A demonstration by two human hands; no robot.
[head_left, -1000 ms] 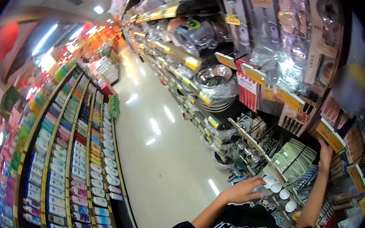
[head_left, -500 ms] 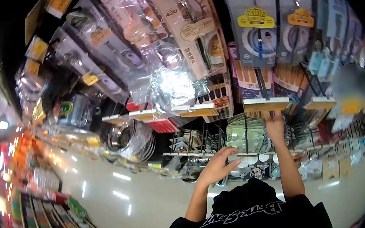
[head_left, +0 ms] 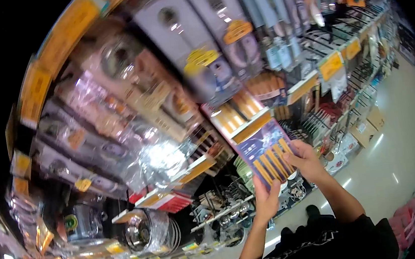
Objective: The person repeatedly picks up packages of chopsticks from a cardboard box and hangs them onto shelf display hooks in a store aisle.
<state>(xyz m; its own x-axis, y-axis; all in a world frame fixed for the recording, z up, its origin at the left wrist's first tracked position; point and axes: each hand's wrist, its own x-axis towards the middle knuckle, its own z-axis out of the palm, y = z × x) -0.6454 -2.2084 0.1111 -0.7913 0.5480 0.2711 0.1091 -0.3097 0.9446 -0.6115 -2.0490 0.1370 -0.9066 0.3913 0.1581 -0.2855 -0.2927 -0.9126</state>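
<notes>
A flat pack of chopsticks (head_left: 264, 149), dark blue with tan sticks in a row, is tilted out from the shelf display between both my hands. My left hand (head_left: 267, 199) grips its lower left edge, thumb on the front. On its right edge my right hand (head_left: 306, 162) has its thumb over the front and its fingers behind. A white and orange price holder (head_left: 251, 126) crosses above the printed face. More packed sticks (head_left: 238, 108) show above that holder; whether they belong to the same pack I cannot tell.
Carded spoons and forks (head_left: 176, 26) hang above. Plastic-wrapped cutlery packs (head_left: 137, 137) hang to the left. Metal bowls (head_left: 150, 231) sit lower left. Hooks with utensils (head_left: 318, 123) line the right, and cardboard boxes (head_left: 363, 131) stand near the tiled floor (head_left: 374, 172).
My view has turned toward the right. My right hand was up under a price holder and my left was apart with spread fingers; now both hold the chopstick pack.
</notes>
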